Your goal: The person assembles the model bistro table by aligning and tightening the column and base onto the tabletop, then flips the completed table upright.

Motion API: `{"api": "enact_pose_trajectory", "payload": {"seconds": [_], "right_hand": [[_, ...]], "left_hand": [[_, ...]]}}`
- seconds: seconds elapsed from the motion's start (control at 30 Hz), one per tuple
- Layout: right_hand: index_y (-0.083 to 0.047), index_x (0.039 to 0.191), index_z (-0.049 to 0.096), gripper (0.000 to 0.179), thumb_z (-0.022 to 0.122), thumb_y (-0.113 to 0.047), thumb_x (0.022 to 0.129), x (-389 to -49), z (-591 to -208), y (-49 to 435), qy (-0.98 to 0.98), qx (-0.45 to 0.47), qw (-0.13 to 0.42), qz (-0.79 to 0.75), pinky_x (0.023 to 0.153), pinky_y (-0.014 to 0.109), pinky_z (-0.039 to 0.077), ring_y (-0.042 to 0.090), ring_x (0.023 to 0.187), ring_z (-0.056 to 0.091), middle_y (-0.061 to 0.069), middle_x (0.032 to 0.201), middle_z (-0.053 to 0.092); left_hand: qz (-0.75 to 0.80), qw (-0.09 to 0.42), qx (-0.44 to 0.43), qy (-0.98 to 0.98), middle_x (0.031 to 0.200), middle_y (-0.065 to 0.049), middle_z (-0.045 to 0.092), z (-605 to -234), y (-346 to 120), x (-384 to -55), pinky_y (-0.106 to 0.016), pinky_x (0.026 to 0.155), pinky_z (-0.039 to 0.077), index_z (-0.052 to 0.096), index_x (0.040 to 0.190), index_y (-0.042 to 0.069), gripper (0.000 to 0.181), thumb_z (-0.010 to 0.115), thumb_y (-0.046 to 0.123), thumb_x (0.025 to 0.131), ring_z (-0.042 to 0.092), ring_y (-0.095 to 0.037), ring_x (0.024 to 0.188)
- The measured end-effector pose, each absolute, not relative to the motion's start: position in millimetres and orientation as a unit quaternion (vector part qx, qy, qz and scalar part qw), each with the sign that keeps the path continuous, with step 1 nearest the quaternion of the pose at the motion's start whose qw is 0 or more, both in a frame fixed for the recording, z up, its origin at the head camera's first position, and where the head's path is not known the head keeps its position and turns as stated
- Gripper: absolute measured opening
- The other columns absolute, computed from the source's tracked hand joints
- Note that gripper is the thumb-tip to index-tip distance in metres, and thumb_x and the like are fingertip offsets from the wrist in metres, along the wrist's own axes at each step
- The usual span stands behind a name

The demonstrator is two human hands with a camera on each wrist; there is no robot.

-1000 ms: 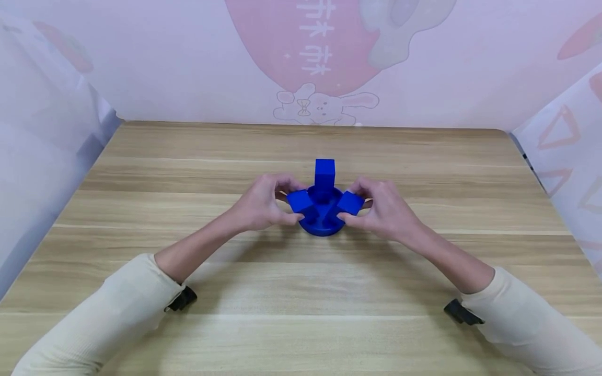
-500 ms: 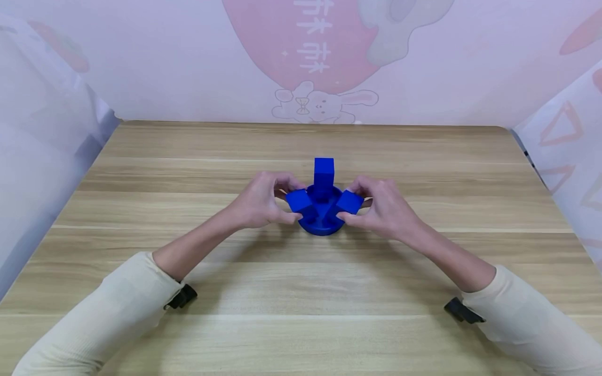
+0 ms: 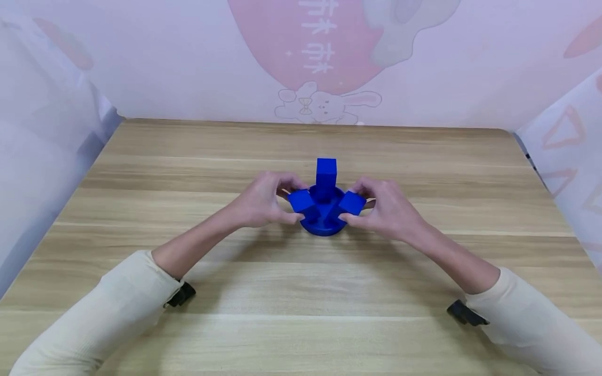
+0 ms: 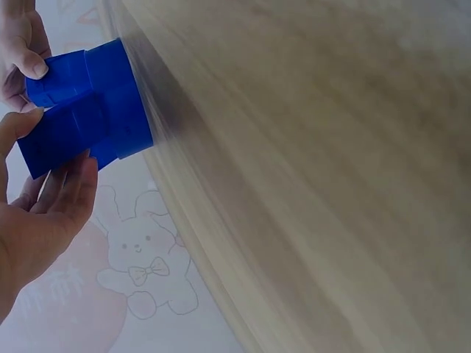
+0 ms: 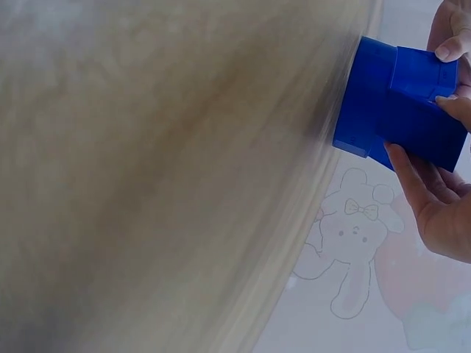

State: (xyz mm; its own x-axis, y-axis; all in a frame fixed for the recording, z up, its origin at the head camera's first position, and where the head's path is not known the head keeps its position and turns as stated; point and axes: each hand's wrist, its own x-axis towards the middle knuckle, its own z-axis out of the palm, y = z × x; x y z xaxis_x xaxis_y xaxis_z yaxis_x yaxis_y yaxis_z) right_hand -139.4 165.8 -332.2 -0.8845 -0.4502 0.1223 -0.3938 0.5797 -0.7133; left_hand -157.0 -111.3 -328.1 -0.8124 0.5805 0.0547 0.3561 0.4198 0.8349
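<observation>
A round blue base [image 3: 323,230] rests on the wooden table, with three square blue blocks standing up around its inside. My left hand [image 3: 265,201] pinches the left block [image 3: 301,200] between thumb and fingers. The right block [image 3: 352,203] is held the same way by my right hand [image 3: 385,211]. Untouched at the back is the third block [image 3: 326,169], the tallest-looking from the head view. From the left wrist, the blue base [image 4: 125,103] shows down at the tabletop, thumb and fingers on opposite sides of the near block [image 4: 62,136]. The blocks' lower ends are partly hidden inside the rim.
The wood-grain table [image 3: 301,292] spreads around the base on every side. A pale printed panel [image 3: 188,62] with a rabbit drawing rises along its back edge. White printed sheets [image 3: 42,130] hang at both sides.
</observation>
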Motion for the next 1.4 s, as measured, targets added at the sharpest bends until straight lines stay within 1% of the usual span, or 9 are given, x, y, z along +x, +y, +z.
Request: {"api": "enact_pose_trajectory", "payload": {"seconds": [0.17, 0.37, 0.47, 0.57, 0.77, 0.87, 1.0, 1.27, 1.4], "right_hand": [[0.002, 0.105, 0.068, 0.041, 0.093, -0.015, 0.077, -142, -329, 168, 0.884, -0.261, 0.056, -0.384, 0.086, 0.047, 0.062, 0.028, 0.091, 0.074, 0.012, 0.096, 0.075], [0.008, 0.127, 0.064, 0.071, 0.097, -0.018, 0.07, -150, -332, 175, 0.886, -0.301, 0.086, -0.342, 0.082, 0.045, 0.063, 0.031, 0.103, 0.068, 0.017, 0.112, 0.072], [0.008, 0.138, 0.059, 0.083, 0.097, -0.023, 0.071, -155, -335, 178, 0.899, -0.311, 0.087, -0.297, 0.078, 0.042, 0.061, 0.031, 0.102, 0.066, 0.018, 0.115, 0.07], [0.008, 0.143, 0.055, 0.09, 0.096, -0.027, 0.072, -160, -338, 178, 0.907, -0.317, 0.091, -0.262, 0.079, 0.043, 0.058, 0.031, 0.102, 0.065, 0.018, 0.116, 0.068], [0.008, 0.145, 0.053, 0.093, 0.097, -0.027, 0.071, -167, -343, 174, 0.909, -0.318, 0.101, -0.248, 0.093, 0.05, 0.054, 0.034, 0.106, 0.063, 0.019, 0.117, 0.067], [0.008, 0.144, 0.055, 0.092, 0.098, -0.028, 0.071, -170, -345, 172, 0.908, -0.323, 0.1, -0.248, 0.097, 0.051, 0.053, 0.034, 0.107, 0.062, 0.018, 0.116, 0.067], [0.007, 0.141, 0.058, 0.089, 0.098, -0.028, 0.07, -172, -349, 171, 0.904, -0.33, 0.095, -0.254, 0.099, 0.052, 0.052, 0.034, 0.108, 0.064, 0.017, 0.114, 0.069], [0.005, 0.141, 0.059, 0.088, 0.099, -0.023, 0.068, -173, -350, 171, 0.897, -0.33, 0.1, -0.278, 0.104, 0.051, 0.052, 0.035, 0.116, 0.067, 0.02, 0.124, 0.071], [0.005, 0.141, 0.059, 0.086, 0.099, -0.021, 0.069, -174, -350, 171, 0.893, -0.321, 0.112, -0.295, 0.104, 0.05, 0.053, 0.036, 0.119, 0.067, 0.022, 0.129, 0.069]], "left_hand": [[0.443, 0.132, 0.301, 0.834, 0.122, -0.017, 0.07, -327, -115, -157, -0.043, 0.093, 0.059, 0.066, 0.123, -0.007, 0.053, 0.088, 0.005, 0.078, 0.067, -0.031, 0.109], [0.415, 0.132, 0.307, 0.846, 0.129, -0.02, 0.067, -330, -119, -161, -0.05, 0.091, 0.057, 0.059, 0.136, -0.007, 0.074, 0.094, 0.009, 0.073, 0.064, -0.034, 0.113], [0.382, 0.125, 0.307, 0.863, 0.131, -0.02, 0.066, -334, -118, -165, -0.049, 0.09, 0.057, 0.058, 0.14, -0.007, 0.079, 0.095, 0.012, 0.073, 0.064, -0.034, 0.112], [0.342, 0.126, 0.31, 0.878, 0.132, -0.02, 0.065, -339, -117, -169, -0.048, 0.089, 0.056, 0.056, 0.143, -0.007, 0.085, 0.096, 0.017, 0.072, 0.064, -0.034, 0.112], [0.311, 0.138, 0.313, 0.887, 0.126, -0.017, 0.065, -344, -114, -175, -0.044, 0.09, 0.054, 0.054, 0.146, -0.005, 0.09, 0.098, 0.021, 0.071, 0.061, -0.032, 0.111], [0.306, 0.134, 0.317, 0.888, 0.123, -0.018, 0.065, -345, -112, -176, -0.044, 0.094, 0.053, 0.054, 0.146, -0.004, 0.09, 0.098, 0.02, 0.071, 0.061, -0.031, 0.11], [0.289, 0.122, 0.324, 0.893, 0.122, -0.017, 0.067, -349, -111, -179, -0.046, 0.103, 0.051, 0.056, 0.145, -0.003, 0.089, 0.098, 0.022, 0.07, 0.061, -0.031, 0.114], [0.28, 0.1, 0.331, 0.896, 0.113, -0.015, 0.071, -353, -108, -181, -0.045, 0.099, 0.054, 0.061, 0.14, -0.002, 0.086, 0.099, 0.022, 0.068, 0.065, -0.029, 0.106], [0.302, 0.104, 0.337, 0.886, 0.12, -0.018, 0.073, -354, -108, -183, -0.045, 0.103, 0.053, 0.062, 0.139, -0.004, 0.084, 0.099, 0.02, 0.067, 0.069, -0.031, 0.112]]}}
